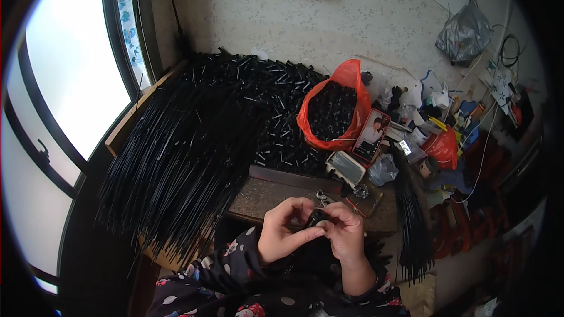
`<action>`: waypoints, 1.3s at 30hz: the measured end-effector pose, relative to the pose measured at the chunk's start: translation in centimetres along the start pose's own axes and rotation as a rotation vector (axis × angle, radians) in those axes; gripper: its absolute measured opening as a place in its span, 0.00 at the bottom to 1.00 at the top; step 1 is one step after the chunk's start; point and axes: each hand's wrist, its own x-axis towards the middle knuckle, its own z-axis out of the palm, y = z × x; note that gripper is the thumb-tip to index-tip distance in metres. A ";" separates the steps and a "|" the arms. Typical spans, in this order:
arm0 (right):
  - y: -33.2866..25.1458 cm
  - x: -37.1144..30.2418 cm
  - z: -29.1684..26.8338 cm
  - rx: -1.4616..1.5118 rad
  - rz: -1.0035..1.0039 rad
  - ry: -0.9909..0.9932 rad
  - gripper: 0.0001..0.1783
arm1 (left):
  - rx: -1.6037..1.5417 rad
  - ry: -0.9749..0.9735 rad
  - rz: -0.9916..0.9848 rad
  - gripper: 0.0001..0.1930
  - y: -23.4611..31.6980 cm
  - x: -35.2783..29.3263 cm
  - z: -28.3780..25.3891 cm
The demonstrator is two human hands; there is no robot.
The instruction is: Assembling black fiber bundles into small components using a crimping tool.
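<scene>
My left hand (286, 230) and my right hand (346, 230) meet in front of me, near the front edge of the bench. Between them is a short black cylindrical piece (317, 216), its end facing up, with an opening in it. The left thumb and fingers close round one side of it. On the other side, the right thumb and fingertips pinch at its end; whether they hold a second small part is too small to tell. Just beyond the hands lie metal pliers (324, 198) on the bench top (249, 195).
Long thin black rods (170, 158) lie in a big pile at left. Behind them, short black tubes (276, 76) heap against the wall. A red plastic bag (305, 123) holds small black parts. Right of it are a phone (371, 135), a clear box (346, 168) and a rod bundle (413, 229).
</scene>
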 end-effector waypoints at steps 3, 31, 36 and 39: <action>-0.1 0.2 -1.1 0.364 0.319 -0.110 0.06 | 0.425 0.020 0.204 0.17 1.0 -0.6 0.0; -3.9 -0.7 1.2 -0.801 -0.542 -0.209 0.08 | 0.244 -0.151 0.195 0.09 0.2 -0.2 -0.2; -1.0 -2.5 -4.6 -1.039 -0.490 -0.112 0.10 | 0.093 0.043 -0.002 0.16 1.1 -0.3 -3.0; 4.3 -5.2 -8.9 -1.632 0.050 -0.030 0.25 | 0.041 -0.126 -0.107 0.08 0.7 0.0 -3.2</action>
